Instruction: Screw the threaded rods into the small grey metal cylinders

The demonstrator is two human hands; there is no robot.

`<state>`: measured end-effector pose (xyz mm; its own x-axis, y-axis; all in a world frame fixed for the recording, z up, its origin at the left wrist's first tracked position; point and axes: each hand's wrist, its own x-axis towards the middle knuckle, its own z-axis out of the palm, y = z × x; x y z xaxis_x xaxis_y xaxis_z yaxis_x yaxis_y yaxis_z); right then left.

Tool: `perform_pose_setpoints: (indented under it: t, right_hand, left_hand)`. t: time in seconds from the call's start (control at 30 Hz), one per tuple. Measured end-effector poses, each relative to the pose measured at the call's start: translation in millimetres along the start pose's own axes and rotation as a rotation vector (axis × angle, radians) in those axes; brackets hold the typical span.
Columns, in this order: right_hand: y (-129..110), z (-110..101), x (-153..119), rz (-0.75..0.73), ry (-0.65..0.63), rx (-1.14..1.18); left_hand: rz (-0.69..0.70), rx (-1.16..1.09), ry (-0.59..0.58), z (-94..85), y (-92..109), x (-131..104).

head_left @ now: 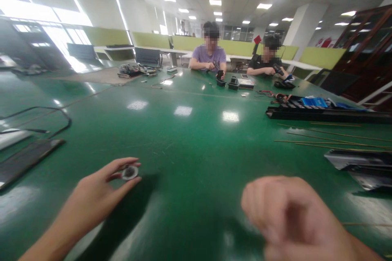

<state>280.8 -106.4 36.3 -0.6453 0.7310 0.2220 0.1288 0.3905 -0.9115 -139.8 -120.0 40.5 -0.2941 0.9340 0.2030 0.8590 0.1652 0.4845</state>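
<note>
Between the thumb and fingers of my left hand (102,191) is a small round piece with a pale rim and a dark centre (130,172). That hand is closed on it, a little above the green tabletop (190,163), and its shadow falls to the right. My right hand (281,208) is curled into a fist at the lower right, close to the camera and somewhat blurred. Its fingers are folded in, so whatever they hold, if anything, is hidden.
At right lie thin brass-coloured rods (333,142), dark metal channels (361,167) and a long black tray (306,114) with tools. A dark flat bar (29,161) and a bent black frame (69,120) are at left. Two people (210,55) sit working across the table.
</note>
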Motion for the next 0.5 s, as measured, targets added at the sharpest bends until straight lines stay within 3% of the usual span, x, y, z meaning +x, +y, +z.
perform_pose_setpoints:
  t: [0.1, 0.23, 0.33, 0.5]
  right_hand:
    - [-1, 3, 62, 0.051, 0.094, 0.048]
    - [35, 4, 93, 0.228, 0.291, 0.046]
    - [62, 3, 93, 0.224, 0.346, -0.137]
    - [75, 5, 92, 0.206, 0.292, -0.233]
  left_hand:
    - [0.243, -0.132, -0.174, 24.2, 57, 18]
    - [0.452, -0.292, -0.298, 65.3, 111, 42]
    - [0.541, -0.321, -0.374, 92.4, 126, 49]
    - [0.573, -0.357, -0.421, 116.9, 119, 45]
